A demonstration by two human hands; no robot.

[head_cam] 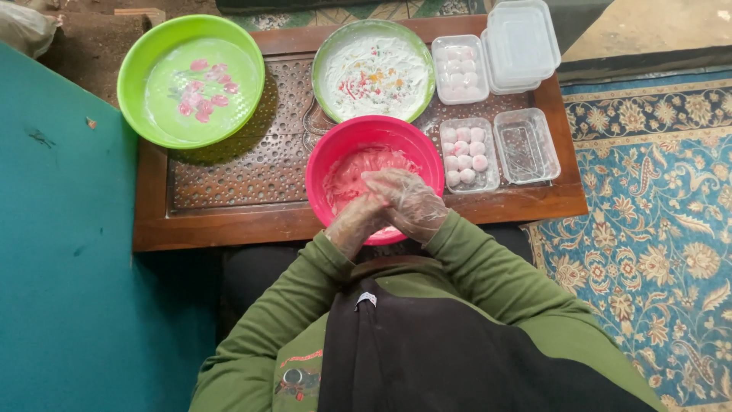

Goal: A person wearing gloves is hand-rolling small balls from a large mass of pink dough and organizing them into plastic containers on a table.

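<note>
My left hand (354, 223) and my right hand (408, 201), both in thin clear plastic gloves, are pressed together over the near rim of a pink bowl (329, 156) that holds pale pink dough. The right hand lies on top of the left. Whatever sits between the palms is hidden. A clear plastic box (467, 155) with several white and pink balls stands just right of the bowl.
A low carved wooden table (229, 172) carries a green bowl (149, 57) with pink pieces in liquid, a green-rimmed bowl (326, 46) of white powder, an empty clear box (526, 145), another filled box (459, 69) and stacked lids (522, 44). A patterned blue rug (648, 229) lies right, a teal surface (69, 267) left.
</note>
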